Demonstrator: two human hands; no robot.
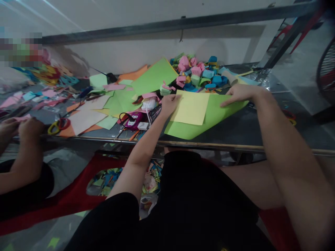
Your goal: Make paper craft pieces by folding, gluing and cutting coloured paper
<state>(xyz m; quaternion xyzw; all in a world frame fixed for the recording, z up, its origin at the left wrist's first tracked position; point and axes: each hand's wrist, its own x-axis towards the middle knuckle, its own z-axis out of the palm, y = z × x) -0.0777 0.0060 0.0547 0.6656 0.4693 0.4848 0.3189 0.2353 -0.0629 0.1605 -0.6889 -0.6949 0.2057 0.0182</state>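
A square sheet of yellow paper [190,108] lies over the left part of a larger bright green sheet [220,111] near the table's front edge. My left hand [169,104] pinches the yellow sheet near its upper left corner. At the far right edge of the green sheet my right hand [239,94] grips it, thumb and fingers bent over the paper. The green sheet's right end curves up a little off the dark tabletop [235,134]. The tips of my left fingers are partly hidden.
Behind the sheets is a pile of small folded paper pieces [195,71]. Left of my hands are a purple power strip [133,120], loose paper sheets [87,120] and scissors [59,125]. A co-worker's hands [28,127] hold pink paper at the far left.
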